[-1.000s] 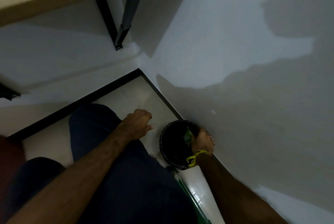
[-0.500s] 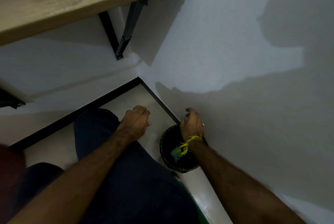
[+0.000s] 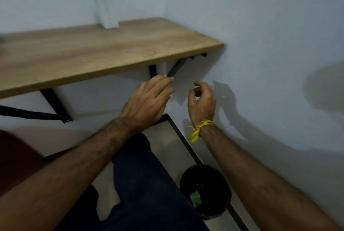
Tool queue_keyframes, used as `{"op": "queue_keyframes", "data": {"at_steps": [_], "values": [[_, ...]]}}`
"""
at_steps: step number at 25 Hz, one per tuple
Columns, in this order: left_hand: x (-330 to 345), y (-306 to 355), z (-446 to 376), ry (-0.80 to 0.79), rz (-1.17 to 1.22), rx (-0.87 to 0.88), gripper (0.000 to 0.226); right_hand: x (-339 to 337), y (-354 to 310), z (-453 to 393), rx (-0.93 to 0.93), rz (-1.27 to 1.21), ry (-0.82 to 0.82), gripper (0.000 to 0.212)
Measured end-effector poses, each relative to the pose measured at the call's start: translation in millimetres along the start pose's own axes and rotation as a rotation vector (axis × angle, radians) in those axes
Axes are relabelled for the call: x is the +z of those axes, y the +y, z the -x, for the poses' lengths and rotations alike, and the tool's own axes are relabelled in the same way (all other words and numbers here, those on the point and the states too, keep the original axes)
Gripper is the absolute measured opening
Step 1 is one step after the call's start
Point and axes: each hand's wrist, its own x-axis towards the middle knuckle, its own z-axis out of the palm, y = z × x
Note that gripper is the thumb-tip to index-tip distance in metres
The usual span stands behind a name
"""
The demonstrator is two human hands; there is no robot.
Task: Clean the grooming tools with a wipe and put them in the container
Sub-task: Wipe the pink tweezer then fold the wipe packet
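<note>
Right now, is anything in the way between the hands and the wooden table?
Nothing visible is. The left hand and right hand hover empty just before the wooden table edge, with open air between. On the table, only a blurry white thing shows, back at the wall.

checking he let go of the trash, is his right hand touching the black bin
Apart. The head view shows the right hand raised near the wall, well above the black bin on the floor.

Dim room; broad soft shadows on wall (image 3: 279, 63); motion blur throughout; wide-angle bending at edges.
</note>
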Motion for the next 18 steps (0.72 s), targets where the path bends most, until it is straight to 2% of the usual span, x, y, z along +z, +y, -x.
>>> {"op": "queue_keyframes", "data": {"at_steps": [2,4,7,12,15,18], "values": [[-39.8,-29.2,-12.7,0.113,-0.078,-0.048,0.024,5.2,-46.4,-21.3,-0.140,-0.116,0.063,0.021],[-74.0,-62.8,-15.5,0.149,-0.097,-0.237,0.026,13.6,-92.9,-37.7,-0.236,-0.217,0.085,0.018],[-107.5,-123.6,-4.8,0.022,-0.103,-0.583,0.036,34.2,-149.3,-56.8,-0.307,-0.256,0.043,0.016],[-135.3,-216.4,35.1,-0.272,-0.094,-0.827,0.053,103.2,-198.0,-85.9,-0.237,-0.127,-0.258,0.020],[-124.9,-246.0,53.2,-0.296,-0.033,-1.005,0.063,156.4,-200.1,-100.5,-0.161,0.024,-0.454,0.030],[-113.8,-269.9,52.7,-0.306,-0.025,-0.995,0.066,202.8,-192.8,-111.3,-0.157,0.187,-0.562,0.039]]}}
